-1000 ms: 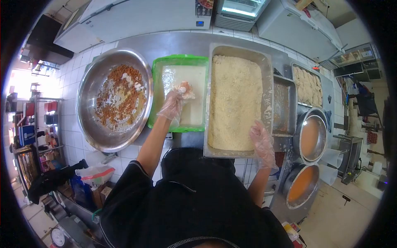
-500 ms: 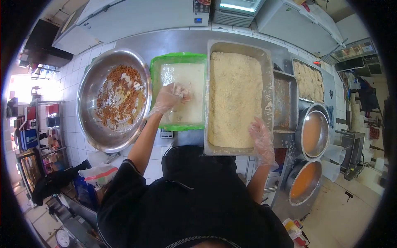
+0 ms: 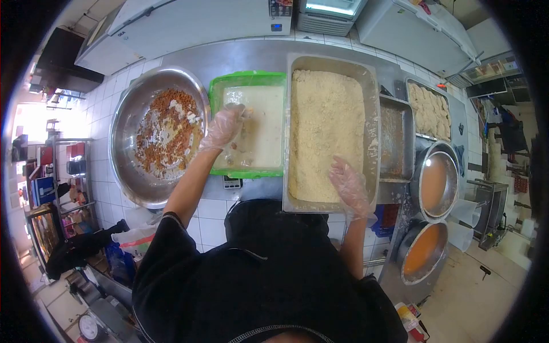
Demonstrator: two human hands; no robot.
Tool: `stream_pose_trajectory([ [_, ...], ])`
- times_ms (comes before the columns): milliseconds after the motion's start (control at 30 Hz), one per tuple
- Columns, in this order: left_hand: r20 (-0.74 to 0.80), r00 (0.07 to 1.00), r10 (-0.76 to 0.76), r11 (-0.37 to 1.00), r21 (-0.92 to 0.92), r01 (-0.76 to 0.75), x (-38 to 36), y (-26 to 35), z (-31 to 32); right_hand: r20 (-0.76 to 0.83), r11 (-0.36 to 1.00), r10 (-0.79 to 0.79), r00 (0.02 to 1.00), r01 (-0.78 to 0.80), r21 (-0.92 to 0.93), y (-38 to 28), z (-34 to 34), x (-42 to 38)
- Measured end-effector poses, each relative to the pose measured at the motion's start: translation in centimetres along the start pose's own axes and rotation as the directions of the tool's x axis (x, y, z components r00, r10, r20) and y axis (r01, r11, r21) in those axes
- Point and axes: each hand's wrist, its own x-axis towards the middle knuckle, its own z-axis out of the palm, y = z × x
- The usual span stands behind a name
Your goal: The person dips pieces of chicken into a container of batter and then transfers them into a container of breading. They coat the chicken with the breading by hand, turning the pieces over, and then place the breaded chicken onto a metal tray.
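Gloved left hand (image 3: 224,127) reaches over the left side of a green tub (image 3: 269,172), fingers curled; whether it grips anything cannot be told. Gloved right hand (image 3: 350,183), loosely open with nothing visible in it, is over the near end of a deep steel tray (image 3: 372,103) right of the tub, filled with pale flour (image 3: 326,120). Left of the tub, a wide steel bowl (image 3: 127,137) contains reddish-brown bits. The tub itself holds milky liquid (image 3: 269,123). Just beside its near edge sits a small device (image 3: 231,183).

Set in a commercial kitchen, shown by steel worktable (image 3: 257,52), white freezers (image 3: 206,24) and deep pan (image 3: 371,86) of pale crumbs (image 3: 326,126).
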Motion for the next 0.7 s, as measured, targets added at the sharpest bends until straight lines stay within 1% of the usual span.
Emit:
stream_pose_trajectory([
  [67,-0.030,0.999,0.042,0.997,-0.057,-0.044,-1.0,-1.4,2.1,-0.005,0.998,0.006,1.000,-0.006,0.059,1.2,0.5,0.3],
  [100,0.022,1.000,0.014,1.000,0.015,-0.015,-1.7,-2.0,3.2,-0.006,0.996,0.011,1.000,-0.011,0.087,1.5,0.6,0.3],
  [167,0.121,0.991,-0.056,0.986,0.164,0.036,-3.3,-2.9,5.1,-0.014,0.999,0.015,1.000,-0.015,0.046,0.8,0.4,0.1],
  [267,0.223,0.969,-0.106,0.961,0.274,0.042,-6.0,-2.9,6.2,-0.030,0.999,0.033,0.999,-0.032,0.037,0.6,0.4,-0.3],
  [333,0.189,0.981,-0.044,0.998,0.051,0.034,-7.0,-4.6,7.6,-0.040,0.999,0.036,0.999,-0.035,0.020,0.4,0.3,-0.4],
  [400,0.160,0.987,-0.009,0.981,-0.192,0.040,-7.9,-5.0,7.6,-0.051,0.999,0.025,0.998,-0.026,-0.025,0.2,0.1,-0.4],
  [467,0.146,0.989,0.005,0.895,-0.442,0.060,-7.1,0.4,1.1,0.005,0.998,0.069,0.998,-0.069,0.011,0.4,-0.1,-0.1],
  [533,0.289,0.954,-0.075,0.982,-0.145,0.121,-5.6,4.1,-4.4,0.055,0.994,0.093,0.994,-0.096,0.045,0.9,-0.1,0.3],
  [567,0.347,0.929,-0.130,0.991,0.013,0.134,-5.2,4.7,-5.6,0.075,0.993,0.094,0.993,-0.099,0.061,1.2,0.1,0.6],
  [600,0.345,0.931,-0.117,0.993,0.048,0.107,-5.0,4.2,-5.4,0.094,0.992,0.094,0.991,-0.101,0.077,1.6,0.4,1.1],
  [667,0.339,0.936,-0.089,0.992,0.118,0.052,-4.1,2.6,-4.4,0.131,0.908,0.125,0.983,-0.167,0.385,3.3,1.7,2.1],
  [700,0.393,0.914,-0.097,0.980,0.200,0.018,-3.6,2.3,-4.1,0.183,0.876,0.106,0.977,-0.179,0.448,4.3,2.7,2.7],
])
